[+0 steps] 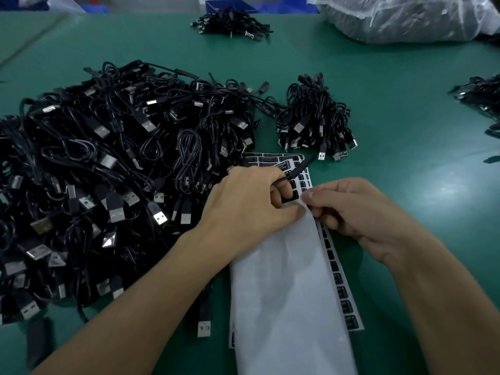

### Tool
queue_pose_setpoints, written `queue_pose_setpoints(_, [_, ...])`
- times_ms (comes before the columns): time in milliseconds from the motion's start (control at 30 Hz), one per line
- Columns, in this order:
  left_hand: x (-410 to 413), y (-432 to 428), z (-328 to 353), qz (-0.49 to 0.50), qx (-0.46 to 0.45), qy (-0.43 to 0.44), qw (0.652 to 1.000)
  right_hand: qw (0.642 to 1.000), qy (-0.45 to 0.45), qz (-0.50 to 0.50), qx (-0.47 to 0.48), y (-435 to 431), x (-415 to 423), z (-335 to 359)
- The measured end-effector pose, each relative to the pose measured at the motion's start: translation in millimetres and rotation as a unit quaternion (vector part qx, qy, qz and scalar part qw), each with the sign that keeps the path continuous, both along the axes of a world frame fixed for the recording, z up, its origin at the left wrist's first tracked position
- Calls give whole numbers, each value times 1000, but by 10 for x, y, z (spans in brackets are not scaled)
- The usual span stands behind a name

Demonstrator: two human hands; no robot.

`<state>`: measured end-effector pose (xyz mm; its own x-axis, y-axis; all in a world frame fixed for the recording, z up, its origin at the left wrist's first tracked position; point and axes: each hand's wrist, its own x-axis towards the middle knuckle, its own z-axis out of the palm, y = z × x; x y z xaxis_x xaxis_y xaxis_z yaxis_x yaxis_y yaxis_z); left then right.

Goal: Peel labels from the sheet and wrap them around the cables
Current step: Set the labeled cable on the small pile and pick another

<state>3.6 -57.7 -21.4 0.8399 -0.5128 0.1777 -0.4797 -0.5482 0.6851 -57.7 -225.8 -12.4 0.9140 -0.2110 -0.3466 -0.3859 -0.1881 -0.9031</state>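
Left hand (251,201): grips thin black cable (295,172) for wrapping, thumb steadying white paper label sheet (284,293).
Right hand (359,212): pinches sheet edge, likely peeling.

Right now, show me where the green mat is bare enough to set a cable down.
Bare green mat lies right of the small black cable bundle and white label sheet, and beyond the large black cable heap. Left of the sheet is crowded.

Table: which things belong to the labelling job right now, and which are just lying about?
In use: left hand, holding a cable; right hand, pinching the white sheet; label sheet; big cable pile.
Lying about: small cable bundle; far cable heap; plastic bag; blue bin.
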Motion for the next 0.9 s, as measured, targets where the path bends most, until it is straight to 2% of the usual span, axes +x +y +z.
queue_pose_setpoints(233, [-37, 10, -22, 12, -43, -12, 999, 1000, -1, -8, 5, -9, 7, -6])
queue_pose_setpoints(633, [-13, 37, -42, -13, -2, -16, 1000, 1000, -2, -26, 11, 8, 15, -32])
queue_pose_setpoints(900, [35, 36, -45, -19, -12, -2, 1000, 1000, -3, -16, -3, 11, -2, -29])
